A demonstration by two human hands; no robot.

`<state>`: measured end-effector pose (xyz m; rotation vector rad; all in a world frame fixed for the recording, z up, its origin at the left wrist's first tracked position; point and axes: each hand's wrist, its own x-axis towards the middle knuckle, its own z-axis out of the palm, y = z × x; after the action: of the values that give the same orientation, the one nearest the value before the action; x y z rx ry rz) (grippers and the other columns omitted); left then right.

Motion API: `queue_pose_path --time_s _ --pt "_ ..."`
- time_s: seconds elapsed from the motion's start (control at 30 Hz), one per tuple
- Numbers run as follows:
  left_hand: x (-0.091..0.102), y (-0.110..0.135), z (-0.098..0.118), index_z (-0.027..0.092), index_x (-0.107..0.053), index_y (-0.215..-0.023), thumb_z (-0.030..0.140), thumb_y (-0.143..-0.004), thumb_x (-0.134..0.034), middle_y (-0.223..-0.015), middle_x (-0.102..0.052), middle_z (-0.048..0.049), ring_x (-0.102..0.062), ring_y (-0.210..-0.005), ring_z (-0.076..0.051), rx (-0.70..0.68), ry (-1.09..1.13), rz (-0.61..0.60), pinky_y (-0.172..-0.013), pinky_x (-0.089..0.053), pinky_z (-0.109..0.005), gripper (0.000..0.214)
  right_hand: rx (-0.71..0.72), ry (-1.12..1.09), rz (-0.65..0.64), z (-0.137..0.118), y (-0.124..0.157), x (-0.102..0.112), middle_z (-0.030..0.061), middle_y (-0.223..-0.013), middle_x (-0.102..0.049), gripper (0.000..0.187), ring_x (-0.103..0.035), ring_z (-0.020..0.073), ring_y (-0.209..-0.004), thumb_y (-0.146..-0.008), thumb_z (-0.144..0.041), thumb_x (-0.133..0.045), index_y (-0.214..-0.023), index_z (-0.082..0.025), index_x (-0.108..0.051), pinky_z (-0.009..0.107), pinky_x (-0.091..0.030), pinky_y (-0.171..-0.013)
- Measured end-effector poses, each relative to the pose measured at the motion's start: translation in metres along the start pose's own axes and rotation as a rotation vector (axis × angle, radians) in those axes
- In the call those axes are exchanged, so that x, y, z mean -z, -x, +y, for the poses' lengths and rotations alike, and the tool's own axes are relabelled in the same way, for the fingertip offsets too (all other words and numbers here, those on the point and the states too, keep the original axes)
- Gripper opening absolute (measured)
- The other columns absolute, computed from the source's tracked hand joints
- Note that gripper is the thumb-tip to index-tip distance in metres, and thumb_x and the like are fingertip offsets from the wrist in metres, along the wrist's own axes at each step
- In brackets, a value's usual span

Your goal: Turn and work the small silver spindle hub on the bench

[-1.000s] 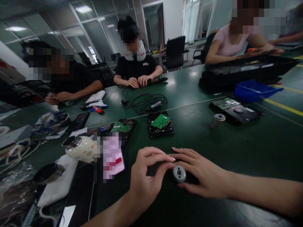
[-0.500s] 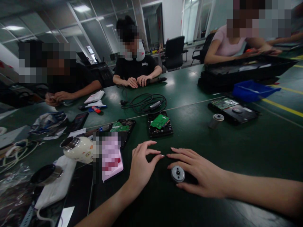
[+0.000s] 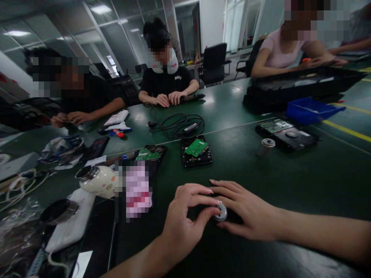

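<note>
Glass-walled office; green table.
Ref: silver disc, on table near front edge, between both hands.
Containers: blue bin far R beyond disc, contents not visible. White jar L of disc, on its side, contents not visible.
Count: hard drives x3, 2 just beyond disc, 1 beyond-R. Metal cylinder x1. Cable coil x1. Co-workers x3, far side.
Left hand: thumb + index pinched on disc's L edge.
Right hand: fingers extended, slightly apart, flat round disc's R side.

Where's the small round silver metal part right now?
Head view, low centre: the silver part sits on the green table between the left hand and right hand.
</note>
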<state>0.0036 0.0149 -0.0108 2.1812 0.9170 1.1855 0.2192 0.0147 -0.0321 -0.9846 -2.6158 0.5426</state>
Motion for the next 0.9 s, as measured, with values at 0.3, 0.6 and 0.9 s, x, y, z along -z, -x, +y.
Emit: queue_pose_path --time_s 0.3,0.6,0.9 --pt "0.002 0.001 0.0036 0.023 -0.065 -0.113 0.014 -0.085 -0.067 -0.114 -0.062 -0.0052 -0.057 -0.112 -0.023 0.006 0.049 -0.133 -0.097 -0.046 -0.038 0.029 0.015 -0.008 0.039 -0.001 0.0008 -0.001 0.0129 -0.142 -0.05 0.052 -0.034 0.0304 -0.139 -0.087 -0.04 -0.06 -0.134 -0.019 -0.05 0.053 -0.032 -0.111" --pt "0.0005 0.0063 0.0025 0.023 -0.066 -0.108 0.012 -0.081 -0.066 -0.114 -0.058 -0.0083 -0.056 -0.115 -0.027 0.001 0.081 -0.108 -0.1 -0.047 -0.044 0.029 0.03 -0.043 0.044 0.0003 0.0016 -0.0005 0.0131 -0.143 -0.048 0.051 -0.034 0.0316 -0.138 -0.085 -0.038 -0.062 -0.132 -0.02 -0.052 0.054 -0.031 -0.111" --pt "0.0004 0.0014 0.0038 0.022 -0.07 -0.103 0.011 -0.083 -0.065 -0.109 -0.064 -0.006 -0.06 -0.111 -0.024 0.003 0.054 -0.105 -0.096 -0.048 -0.039 0.024 0.026 -0.054 0.057 -0.0014 0.0009 -0.0003 0.0138 -0.142 -0.049 0.049 -0.035 0.0311 -0.138 -0.087 -0.04 -0.061 -0.131 -0.019 -0.054 0.054 -0.032 -0.11"
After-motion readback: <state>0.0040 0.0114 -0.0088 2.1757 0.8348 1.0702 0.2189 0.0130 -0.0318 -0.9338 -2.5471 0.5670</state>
